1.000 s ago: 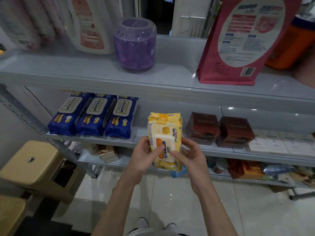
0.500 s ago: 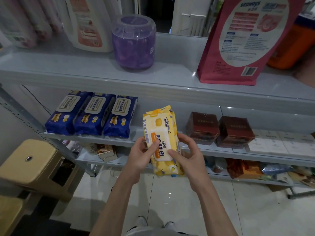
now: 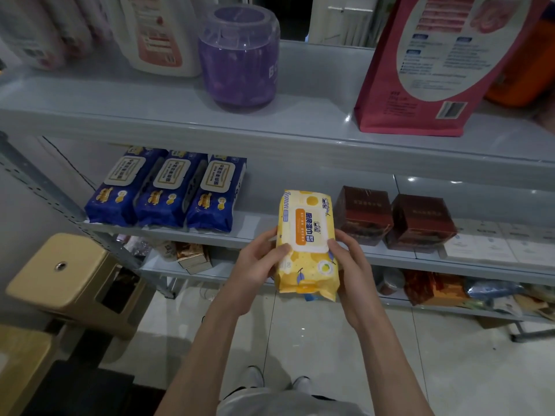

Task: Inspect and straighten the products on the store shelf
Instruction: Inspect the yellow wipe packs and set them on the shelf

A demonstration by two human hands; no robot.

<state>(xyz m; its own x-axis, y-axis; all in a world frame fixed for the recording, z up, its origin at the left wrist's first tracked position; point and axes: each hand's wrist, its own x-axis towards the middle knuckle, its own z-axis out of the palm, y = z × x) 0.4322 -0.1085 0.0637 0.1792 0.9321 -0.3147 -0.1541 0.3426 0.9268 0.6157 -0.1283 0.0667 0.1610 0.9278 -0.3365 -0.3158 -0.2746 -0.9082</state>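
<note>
Hands held one yellow soft-plastic pack of lemon wet wipes (image 3: pixel 306 244) upright in front of the middle grey metal shelf (image 3: pixel 258 232), label facing the person. The left hand (image 3: pixel 255 265) gripped its left edge, thumb curled over the front; the right hand (image 3: pixel 350 265) gripped the right edge likewise. Three dark blue wipe packs (image 3: pixel 163 190) leaned in a row on that shelf to the left; two dark red boxes (image 3: pixel 393 217) stood to the right.
</note>
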